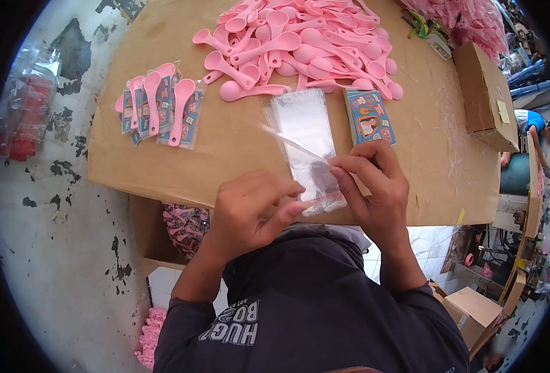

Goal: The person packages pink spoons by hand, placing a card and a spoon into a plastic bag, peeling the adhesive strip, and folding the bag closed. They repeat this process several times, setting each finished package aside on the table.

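My right hand pinches one clear plastic bag, lifted at a slant and seen nearly edge-on. Beneath it lies a stack of clear plastic bags near the table's front edge. At the stack's lower left is my left hand, its thumb and forefinger apart with nothing visible between them. A pile of printed cards sits just beyond my right hand. To the left, several packed pink spoons with blue cards rest in overlapping clear bags.
A large heap of loose pink spoons covers the far middle of the brown table. A cardboard box stands at the right edge. Under the table, an open box holds packed pink items. Another person is at far right.
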A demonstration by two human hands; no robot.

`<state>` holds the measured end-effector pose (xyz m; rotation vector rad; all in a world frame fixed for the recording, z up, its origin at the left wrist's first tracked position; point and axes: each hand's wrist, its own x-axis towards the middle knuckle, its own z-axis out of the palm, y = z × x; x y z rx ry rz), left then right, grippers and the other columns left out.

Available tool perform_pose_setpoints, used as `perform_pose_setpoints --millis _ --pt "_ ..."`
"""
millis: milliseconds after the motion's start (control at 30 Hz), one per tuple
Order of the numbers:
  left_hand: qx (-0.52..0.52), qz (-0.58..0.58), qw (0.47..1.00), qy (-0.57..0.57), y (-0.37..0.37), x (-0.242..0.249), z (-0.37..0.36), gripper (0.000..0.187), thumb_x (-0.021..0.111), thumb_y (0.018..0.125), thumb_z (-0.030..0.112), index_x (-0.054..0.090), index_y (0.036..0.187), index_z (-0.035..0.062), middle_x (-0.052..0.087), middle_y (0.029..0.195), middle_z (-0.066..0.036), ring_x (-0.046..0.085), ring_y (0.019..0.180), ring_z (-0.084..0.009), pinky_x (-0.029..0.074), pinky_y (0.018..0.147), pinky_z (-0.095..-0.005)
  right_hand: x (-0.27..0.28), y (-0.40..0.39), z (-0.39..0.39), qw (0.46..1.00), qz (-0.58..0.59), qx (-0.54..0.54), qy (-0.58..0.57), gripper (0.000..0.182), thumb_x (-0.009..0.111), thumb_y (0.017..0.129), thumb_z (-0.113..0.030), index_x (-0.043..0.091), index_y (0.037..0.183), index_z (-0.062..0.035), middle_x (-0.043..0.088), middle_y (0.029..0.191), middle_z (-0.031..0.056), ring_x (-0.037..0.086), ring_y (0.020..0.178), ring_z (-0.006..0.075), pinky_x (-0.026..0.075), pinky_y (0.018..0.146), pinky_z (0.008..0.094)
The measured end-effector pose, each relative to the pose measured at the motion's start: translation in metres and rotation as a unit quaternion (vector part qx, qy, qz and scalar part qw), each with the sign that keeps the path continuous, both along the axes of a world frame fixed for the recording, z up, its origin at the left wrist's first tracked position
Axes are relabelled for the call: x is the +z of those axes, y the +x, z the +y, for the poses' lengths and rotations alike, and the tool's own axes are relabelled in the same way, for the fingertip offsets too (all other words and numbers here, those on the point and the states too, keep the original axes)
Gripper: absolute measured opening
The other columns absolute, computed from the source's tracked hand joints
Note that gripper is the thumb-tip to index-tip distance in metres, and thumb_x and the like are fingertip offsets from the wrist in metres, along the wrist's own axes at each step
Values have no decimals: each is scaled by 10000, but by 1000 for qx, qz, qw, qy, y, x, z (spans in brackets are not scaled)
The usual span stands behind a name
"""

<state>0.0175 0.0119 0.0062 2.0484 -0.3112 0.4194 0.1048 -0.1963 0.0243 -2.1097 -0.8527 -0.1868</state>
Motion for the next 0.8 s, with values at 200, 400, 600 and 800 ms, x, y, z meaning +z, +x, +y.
perform_pose_setpoints --millis 200,400,600,800 --pt "-6 197 938 -286 5 2 -18 340 650 1015 279 703 1105 -45 752 951 -119 700 845 -148 552 743 -286 13 -4 3 992 -79 92 -36 196 797 755 -59 714 933 -53 612 972 78 597 837 236 489 656 350" --pt "6 210 905 -369 17 1 -16 300 556 1064 220 669 1167 -39 746 1041 -165 724 927 -187 560 805 -288 16 18 -20 999 -11 34 10 261 798 845 -195 685 1018 -35 620 975 96 593 836 244 500 693 386" --pt "-8 177 816 -551 24 4 -9 364 529 1069 178 488 1380 -5 719 1111 -251 740 1004 -291 600 848 -339 1 52 -39 970 63 -226 -58 356 808 883 -262 639 1071 -12 606 868 66 571 758 157 478 669 334" --pt "-27 185 803 -565 30 15 -12 395 644 1003 99 501 1354 -16 719 1117 -259 732 1049 -308 608 899 -373 -24 64 -43 952 246 -145 109 305 764 938 -261 626 1025 -4 610 805 -8 511 674 65 433 617 256"
